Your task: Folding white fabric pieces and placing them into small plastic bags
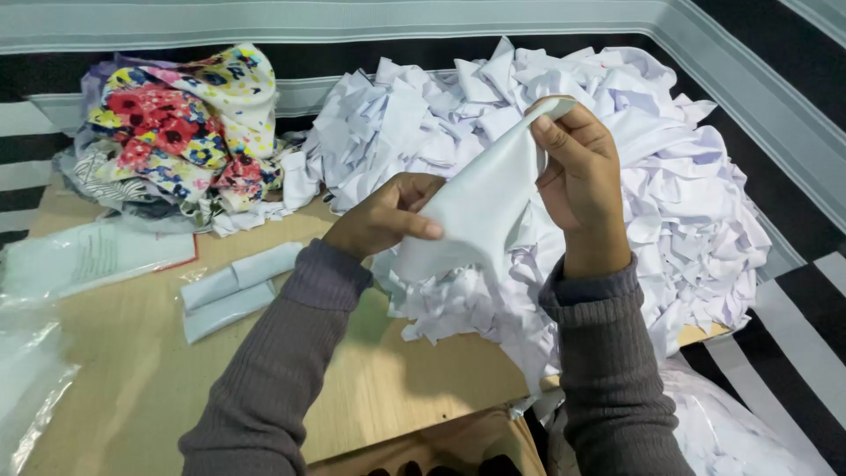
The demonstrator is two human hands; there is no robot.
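Note:
My left hand [388,216] and my right hand [577,172] both grip one white cloth piece [480,211], held up above the wooden board. The left hand pinches its lower left edge; the right hand holds its top corner higher up, so the cloth hangs stretched between them. Behind and under the held piece lies a large heap of white cloth pieces [670,176] filling the right half of the board. Both arms wear grey-purple ribbed sleeves.
A pile of flowered, colourful fabric [181,132] sits at the back left. Two folded white pieces [233,291] lie on the wooden board [141,379]. Clear plastic bags [79,256] lie at the left. A black and white striped cloth [793,335] surrounds the board.

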